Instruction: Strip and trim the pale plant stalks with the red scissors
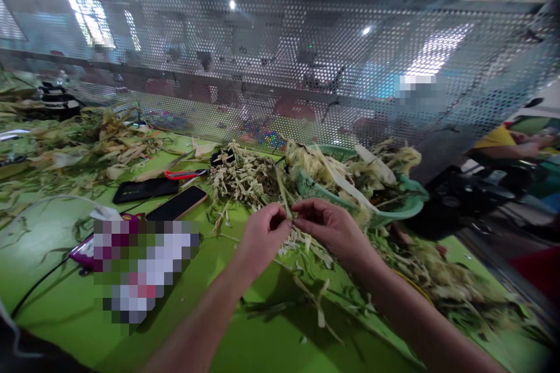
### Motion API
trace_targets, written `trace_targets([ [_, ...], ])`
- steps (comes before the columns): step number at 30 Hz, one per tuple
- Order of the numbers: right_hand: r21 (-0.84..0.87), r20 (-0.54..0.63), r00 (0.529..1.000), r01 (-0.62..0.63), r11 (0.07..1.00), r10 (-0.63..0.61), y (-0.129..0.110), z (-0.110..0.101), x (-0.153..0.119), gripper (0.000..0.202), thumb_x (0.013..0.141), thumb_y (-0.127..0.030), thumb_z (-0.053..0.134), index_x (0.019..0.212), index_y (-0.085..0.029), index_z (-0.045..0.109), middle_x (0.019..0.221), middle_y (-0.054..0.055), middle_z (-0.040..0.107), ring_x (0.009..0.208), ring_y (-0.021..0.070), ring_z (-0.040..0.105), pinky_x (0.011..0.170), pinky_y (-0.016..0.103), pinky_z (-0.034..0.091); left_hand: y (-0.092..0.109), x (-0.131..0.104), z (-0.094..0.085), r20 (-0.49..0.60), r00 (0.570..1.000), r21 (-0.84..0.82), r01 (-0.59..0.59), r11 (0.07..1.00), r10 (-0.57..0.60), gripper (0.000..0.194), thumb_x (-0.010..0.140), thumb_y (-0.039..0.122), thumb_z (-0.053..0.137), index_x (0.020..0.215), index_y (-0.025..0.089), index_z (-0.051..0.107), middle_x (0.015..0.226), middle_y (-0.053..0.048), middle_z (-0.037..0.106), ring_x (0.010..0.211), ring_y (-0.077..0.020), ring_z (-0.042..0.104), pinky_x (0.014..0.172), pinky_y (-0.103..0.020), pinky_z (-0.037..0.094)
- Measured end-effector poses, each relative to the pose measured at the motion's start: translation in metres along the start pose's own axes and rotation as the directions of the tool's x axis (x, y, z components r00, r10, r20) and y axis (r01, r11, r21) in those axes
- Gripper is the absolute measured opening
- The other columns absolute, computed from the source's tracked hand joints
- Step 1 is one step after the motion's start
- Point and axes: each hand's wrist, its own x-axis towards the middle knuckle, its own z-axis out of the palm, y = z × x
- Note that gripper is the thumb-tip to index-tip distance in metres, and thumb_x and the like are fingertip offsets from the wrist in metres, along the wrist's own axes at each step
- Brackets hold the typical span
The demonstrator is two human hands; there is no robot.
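My left hand (pixel 266 232) and my right hand (pixel 326 226) meet near the middle of the view, above the green table (pixel 192 326). Thumb and fingers of each are pinched on a thin green plant strip (pixel 283 192), which stands up between the fingertips. Just behind my hands lies a pile of short, pale dried pieces (pixel 245 178). A light green basket (pixel 411 210) filled with dry husks and silk (pixel 315 166) is beyond my right hand. Loose pale scraps (pixel 321 303) are scattered below my hands.
Two dark phones (pixel 177 204) (pixel 144 189) and a red cutter (pixel 181 175) lie left of the pile. A purple device (pixel 83 253) with cables is farther left. Husks (pixel 100 145) cover the back left. A perforated metal screen (pixel 245 70) stands behind; a person's arm (pixel 536 143) shows at right.
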Motion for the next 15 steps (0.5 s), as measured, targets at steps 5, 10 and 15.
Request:
trace_targets([
  [5, 0.029, 0.078, 0.996, -0.035, 0.999, 0.033, 0.001, -0.002, 0.002, 0.032, 0.071, -0.036, 0.073, 0.096, -0.016, 0.066, 0.076, 0.001, 0.065, 0.072, 0.0161, 0.060, 0.068, 0.029, 0.049, 0.003, 0.001, -0.007, -0.003, 0.988, 0.233, -0.152, 0.961, 0.157, 0.010, 0.077, 0.020, 0.055, 0.068, 0.018, 0.056, 0.066, 0.001, 0.053, 0.063, -0.0125, 0.045, 0.060, -0.025, 0.030],
  [10, 0.024, -0.019, 0.999, 0.026, 0.999, -0.026, 0.000, 0.004, -0.003, 0.023, 0.074, -0.039, 0.071, 0.077, -0.017, 0.066, 0.072, 0.002, 0.064, 0.071, 0.0163, 0.057, 0.068, 0.030, 0.048, -0.002, 0.002, 0.000, -0.043, 0.996, -0.121, 0.074, 0.990, -0.079, 0.011, 0.077, 0.028, 0.060, 0.075, 0.018, 0.061, 0.068, 0.000, 0.057, 0.062, -0.0113, 0.046, 0.058, -0.024, 0.033],
  [15, 0.090, -0.177, 0.983, 0.062, 0.994, -0.045, 0.004, 0.016, -0.007, 0.028, 0.075, -0.045, 0.069, 0.075, -0.017, 0.064, 0.067, 0.001, 0.059, 0.064, 0.0142, 0.052, 0.060, 0.027, 0.045, -0.010, 0.002, 0.014, -0.130, 0.965, -0.488, 0.139, 0.862, -0.230, 0.022, 0.068, 0.033, 0.072, 0.077, 0.016, 0.060, 0.070, 0.001, 0.057, 0.065, -0.0100, 0.050, 0.063, -0.023, 0.039],
])
